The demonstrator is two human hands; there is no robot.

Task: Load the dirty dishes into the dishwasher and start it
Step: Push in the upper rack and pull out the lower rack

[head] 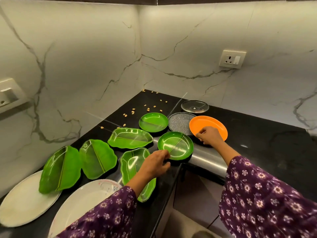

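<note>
Pinching round green plate's (176, 145) near rim with left fingers (163, 154). Pinching orange plate's (208, 125) edge with right fingers (200, 134), probably gathering both for loading.

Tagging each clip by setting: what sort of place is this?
Probably a home kitchen corner: a black countertop against marble-look walls, a wall socket, and plates spread out, the left hand gripping a round green plate, the right hand pinching an orange plate.
</note>
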